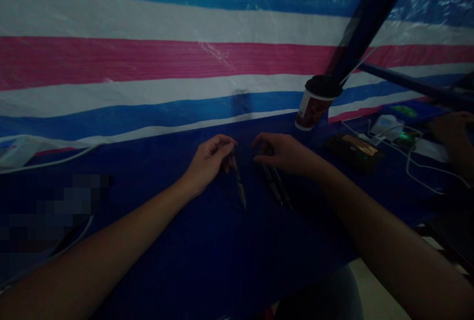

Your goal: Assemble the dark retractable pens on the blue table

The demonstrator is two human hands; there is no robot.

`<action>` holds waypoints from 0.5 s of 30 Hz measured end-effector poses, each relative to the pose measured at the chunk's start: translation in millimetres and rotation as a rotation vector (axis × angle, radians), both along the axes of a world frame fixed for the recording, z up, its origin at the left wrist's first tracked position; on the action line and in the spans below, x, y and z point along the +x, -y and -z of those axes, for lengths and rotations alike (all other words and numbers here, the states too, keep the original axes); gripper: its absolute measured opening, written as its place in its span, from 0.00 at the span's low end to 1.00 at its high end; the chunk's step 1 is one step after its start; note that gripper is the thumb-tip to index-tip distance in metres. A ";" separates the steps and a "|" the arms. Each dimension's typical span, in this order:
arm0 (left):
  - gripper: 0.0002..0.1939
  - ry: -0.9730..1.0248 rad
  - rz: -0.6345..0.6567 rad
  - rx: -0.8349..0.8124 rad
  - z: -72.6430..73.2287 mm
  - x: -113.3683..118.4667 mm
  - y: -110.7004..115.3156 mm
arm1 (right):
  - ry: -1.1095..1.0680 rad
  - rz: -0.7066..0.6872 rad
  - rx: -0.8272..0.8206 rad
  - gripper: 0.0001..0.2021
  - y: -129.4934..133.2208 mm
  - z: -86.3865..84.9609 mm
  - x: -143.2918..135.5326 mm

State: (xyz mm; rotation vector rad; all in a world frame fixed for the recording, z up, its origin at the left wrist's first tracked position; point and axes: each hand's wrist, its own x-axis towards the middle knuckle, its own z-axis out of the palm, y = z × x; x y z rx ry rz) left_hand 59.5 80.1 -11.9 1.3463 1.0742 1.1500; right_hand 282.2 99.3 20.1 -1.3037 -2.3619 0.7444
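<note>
Near the middle of the dark blue table, my left hand pinches the upper end of a pen, whose tip points down toward me. To its right, my right hand is over the upper ends of two dark pens lying side by side. Its thumb and index finger are apart, with a gap between their tips. The other fingers of that hand are partly hidden, and whether they touch the pens is unclear.
A lidded paper cup stands at the back beside a dark post. Right of it are a dark box, white cables and another person's hand. A striped sheet hangs behind. A white cable runs at left.
</note>
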 end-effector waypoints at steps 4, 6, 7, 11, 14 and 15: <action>0.03 0.101 -0.039 -0.005 0.2 -2.0 -0.5 | 0.152 -0.036 0.176 0.16 5.7 -0.1 -2.9; 0.05 0.136 -0.064 0.018 0.6 -2.5 -0.3 | 0.104 -0.043 0.214 0.17 11.3 -4.6 -5.7; 0.07 0.149 -0.078 0.038 0.9 -2.8 -0.2 | 0.074 -0.062 0.200 0.19 14.5 -7.7 -7.2; 0.10 0.179 -0.167 0.130 2.2 -4.2 -1.4 | 0.076 -0.180 -0.056 0.22 23.6 -17.4 -11.1; 0.11 0.192 -0.220 0.171 2.8 -3.8 -2.8 | 0.090 -0.172 -0.061 0.22 21.4 -18.6 -8.9; 0.12 0.191 -0.216 0.178 2.9 -3.4 -3.0 | 0.053 -0.166 -0.049 0.22 19.4 -18.7 -6.8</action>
